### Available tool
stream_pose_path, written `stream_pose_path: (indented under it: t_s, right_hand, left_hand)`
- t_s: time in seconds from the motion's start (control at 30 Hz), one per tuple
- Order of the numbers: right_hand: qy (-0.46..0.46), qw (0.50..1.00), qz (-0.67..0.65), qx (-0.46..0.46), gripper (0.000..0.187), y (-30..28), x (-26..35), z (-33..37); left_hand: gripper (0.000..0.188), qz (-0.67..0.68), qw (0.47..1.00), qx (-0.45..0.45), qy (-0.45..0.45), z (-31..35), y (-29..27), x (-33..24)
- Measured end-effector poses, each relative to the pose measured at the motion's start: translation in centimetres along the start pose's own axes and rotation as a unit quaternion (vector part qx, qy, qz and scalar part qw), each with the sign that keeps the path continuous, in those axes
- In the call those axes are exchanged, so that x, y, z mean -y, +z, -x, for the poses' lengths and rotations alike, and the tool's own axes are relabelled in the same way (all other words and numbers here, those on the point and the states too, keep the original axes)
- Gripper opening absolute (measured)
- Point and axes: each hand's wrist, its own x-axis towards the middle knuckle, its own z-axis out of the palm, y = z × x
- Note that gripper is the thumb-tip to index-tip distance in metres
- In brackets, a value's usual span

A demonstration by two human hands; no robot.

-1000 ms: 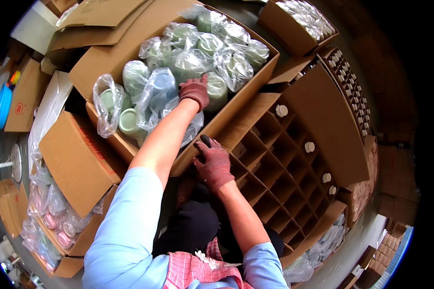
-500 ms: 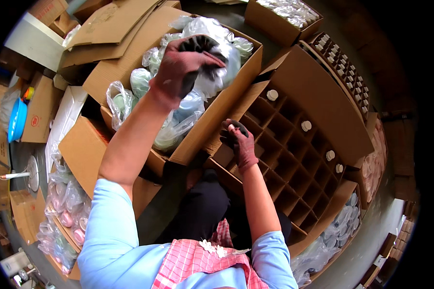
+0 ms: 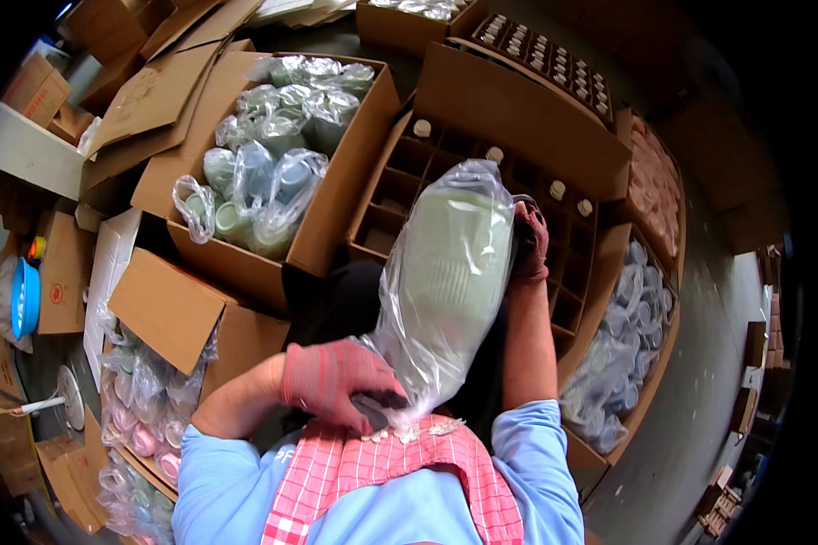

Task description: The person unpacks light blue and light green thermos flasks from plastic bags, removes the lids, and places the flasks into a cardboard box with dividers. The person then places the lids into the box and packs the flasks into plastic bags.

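A pale green plastic bottle (image 3: 450, 263) with ribbed lines, wrapped in a clear plastic bag, is tilted in front of my chest. My left hand (image 3: 345, 381), in a red and black work glove, is closed round the gathered lower end of the bag. On the bottle's upper right side, my gloved right hand (image 3: 530, 241) grips it, its fingers partly hidden behind. Beyond the bottle stands a carton with cardboard dividers (image 3: 395, 193), where several white-capped bottles (image 3: 557, 190) sit along the far row.
To the left is an open carton (image 3: 318, 259) of bagged green and bluish bottles (image 3: 282, 173). A carton of clear bagged items (image 3: 623, 336) stands at the right. Bagged pink items (image 3: 145, 440) lie lower left. A filled tray of white-capped bottles (image 3: 545, 59) is at the back.
My left hand has come from above the left carton down to my chest. The bagged bottle is now between both hands, and my right hand has moved right onto it. The view has shifted.
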Motion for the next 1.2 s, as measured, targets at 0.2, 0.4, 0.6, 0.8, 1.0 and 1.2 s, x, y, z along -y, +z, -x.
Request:
stream_pose_path:
  t_s: [0.2, 0.4, 0.6, 0.8, 1.0, 1.2]
  right_hand:
    - [0.048, 0.995, 0.058, 0.072, 0.027, 0.4, 2.4, 8.2]
    - [-0.024, 0.999, -0.014, -0.045, 0.035, 2.7, 14.7, 5.5]
    - [-0.242, 0.802, 0.438, -0.327, 0.041, -13.5, 22.5, 4.3]
    - [0.102, 0.503, 0.783, -0.350, 0.054, -18.5, 11.0, 9.4]
    - [-0.333, 0.762, 0.553, -0.050, 0.032, 2.0, 10.5, 13.6]
    - [-0.013, 0.888, 0.453, 0.075, 0.025, 6.6, 3.5, 13.1]
  left_hand:
    - [0.060, 0.326, 0.856, -0.400, 0.015, -0.4, -1.7, 3.9]
    - [0.079, 0.464, 0.776, -0.427, -0.008, -3.2, 2.8, 7.6]
    - [0.093, 0.358, 0.824, -0.439, 0.001, -4.3, 5.0, 6.7]
    - [0.098, 0.262, 0.842, -0.471, -0.015, -3.1, 5.3, 6.8]
    - [0.097, 0.137, 0.866, -0.479, -0.055, -5.1, 6.1, 6.5]
    - [0.104, 0.054, 0.888, -0.447, -0.099, -3.4, 7.8, 5.4]
